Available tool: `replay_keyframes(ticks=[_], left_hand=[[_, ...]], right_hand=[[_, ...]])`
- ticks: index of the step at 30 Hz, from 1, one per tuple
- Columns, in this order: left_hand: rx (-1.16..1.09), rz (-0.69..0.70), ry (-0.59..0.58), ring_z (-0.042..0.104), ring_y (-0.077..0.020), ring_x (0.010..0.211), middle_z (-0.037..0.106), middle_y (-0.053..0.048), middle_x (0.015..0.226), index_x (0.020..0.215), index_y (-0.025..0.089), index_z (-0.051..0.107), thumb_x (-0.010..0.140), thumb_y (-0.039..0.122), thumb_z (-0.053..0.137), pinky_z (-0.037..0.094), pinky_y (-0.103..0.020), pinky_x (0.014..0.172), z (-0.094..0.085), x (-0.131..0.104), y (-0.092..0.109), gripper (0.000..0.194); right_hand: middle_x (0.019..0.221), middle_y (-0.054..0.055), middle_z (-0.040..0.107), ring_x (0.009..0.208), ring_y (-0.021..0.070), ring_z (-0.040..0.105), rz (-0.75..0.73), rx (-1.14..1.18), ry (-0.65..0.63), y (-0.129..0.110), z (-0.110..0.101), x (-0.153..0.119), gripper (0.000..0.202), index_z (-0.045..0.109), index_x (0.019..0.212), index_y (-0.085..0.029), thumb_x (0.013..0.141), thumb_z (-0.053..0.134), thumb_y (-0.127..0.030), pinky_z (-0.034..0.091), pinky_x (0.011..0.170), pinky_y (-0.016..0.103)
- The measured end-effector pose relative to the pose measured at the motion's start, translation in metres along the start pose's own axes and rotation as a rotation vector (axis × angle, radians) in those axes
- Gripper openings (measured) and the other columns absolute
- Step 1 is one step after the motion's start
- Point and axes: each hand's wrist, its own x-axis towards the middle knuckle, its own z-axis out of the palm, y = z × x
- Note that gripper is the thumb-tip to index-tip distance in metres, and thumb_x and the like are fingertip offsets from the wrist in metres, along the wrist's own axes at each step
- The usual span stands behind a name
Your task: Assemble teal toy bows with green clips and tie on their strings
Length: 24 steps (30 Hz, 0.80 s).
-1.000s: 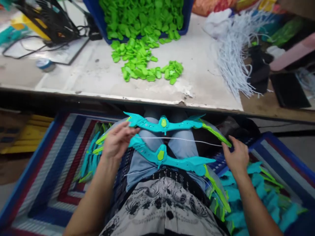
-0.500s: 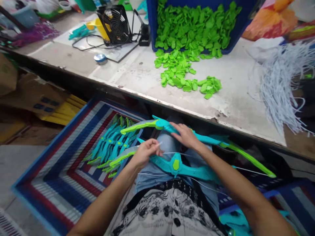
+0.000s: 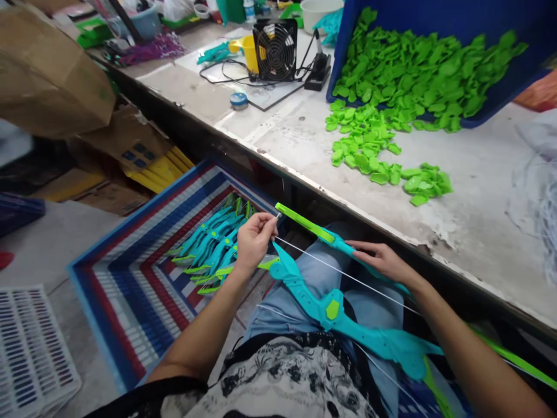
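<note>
My left hand (image 3: 255, 239) pinches the end of a white string (image 3: 331, 266) beside the green limb tip of a toy bow (image 3: 304, 223). From those fingers the string runs straight to the lower right, below the bow. My right hand (image 3: 383, 261) grips the teal middle of this bow, and my forearm hides part of it. Across my lap lies a second toy bow (image 3: 300, 287), teal with green limbs and a green centre piece (image 3: 332, 309). Another white string hangs loosely by my waist.
Several similar bows (image 3: 213, 235) lie in a striped basket (image 3: 113, 278) at left. On the bench (image 3: 278, 151) are green pieces (image 3: 365, 145), a blue bin (image 3: 535, 40), a fan (image 3: 275, 52) and a small round tin (image 3: 239, 101). A white crate (image 3: 37, 348) stands lower left.
My view has turned left. The held bow is tilted, its green tip now beside my left hand, and the string is stretched straight. My right hand has moved along the bow, away from my left.
</note>
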Motion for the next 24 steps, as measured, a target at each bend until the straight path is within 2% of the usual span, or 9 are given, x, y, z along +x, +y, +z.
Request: replay_keyframes(ticks=[9,19,24], left_hand=[[0.03,0.047,-0.025,0.051,-0.0078,0.049,0.058,0.003,0.056,0.079,0.016,0.06,0.079,0.034,0.063,0.042,-0.02,0.05,0.006,0.007,0.003,0.018],[-0.07,0.077,-0.031,0.052,-0.0074,0.049,0.059,0.002,0.057,0.079,0.015,0.06,0.08,0.035,0.064,0.044,-0.019,0.05,0.011,0.01,-0.002,0.021],[-0.135,0.044,-0.066,0.055,-0.0081,0.05,0.061,0.001,0.058,0.077,0.015,0.056,0.078,0.036,0.067,0.046,-0.02,0.051,0.014,0.013,-0.003,0.024]], right_hand=[[0.116,0.006,0.067,0.105,0.0296,0.063,0.025,0.014,-0.012,-0.003,0.002,-0.001,0.05,0.066,0.117,-0.019,0.08,0.059,-0.053,0.051,0.092,0.04],[0.114,0.007,0.068,0.104,0.0297,0.063,0.063,-0.013,-0.017,-0.012,0.001,-0.003,0.055,0.066,0.117,-0.017,0.079,0.057,-0.056,0.051,0.091,0.039],[0.115,0.008,0.067,0.105,0.0305,0.063,0.061,-0.014,-0.009,-0.014,0.002,-0.002,0.055,0.067,0.116,-0.017,0.079,0.057,-0.056,0.051,0.092,0.04]])
